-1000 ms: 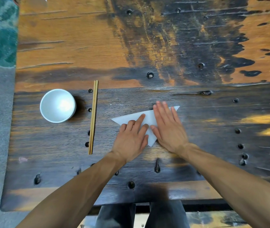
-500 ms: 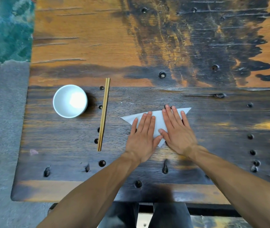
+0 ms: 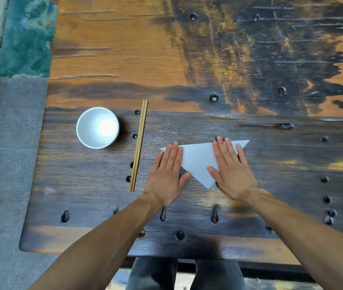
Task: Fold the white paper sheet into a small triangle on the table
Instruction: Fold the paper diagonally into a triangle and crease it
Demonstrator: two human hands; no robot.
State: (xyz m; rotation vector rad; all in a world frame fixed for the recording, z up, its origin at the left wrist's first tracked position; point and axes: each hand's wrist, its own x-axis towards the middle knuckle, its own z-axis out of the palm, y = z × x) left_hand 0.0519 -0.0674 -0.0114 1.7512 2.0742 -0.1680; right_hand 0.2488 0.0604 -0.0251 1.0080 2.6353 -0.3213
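The white paper (image 3: 197, 162) lies flat on the dark wooden table (image 3: 292, 164), folded into a triangle whose long edge faces away from me and whose point aims toward me. My left hand (image 3: 166, 172) rests palm down with fingers straight, covering the paper's left corner. My right hand (image 3: 231, 170) lies flat over the paper's right part, with its thumb on the sheet. The right tip of the triangle shows beyond my fingers. Neither hand grips anything.
A white bowl (image 3: 97, 127) stands on the table to the left. A pair of wooden chopsticks (image 3: 138, 145) lies between the bowl and my left hand. The table's near edge (image 3: 124, 250) runs just above my knees. Grey floor lies to the left.
My hands have slid apart along the paper, the left one going left to the corner and the right one going right. The middle of the triangle is now uncovered.
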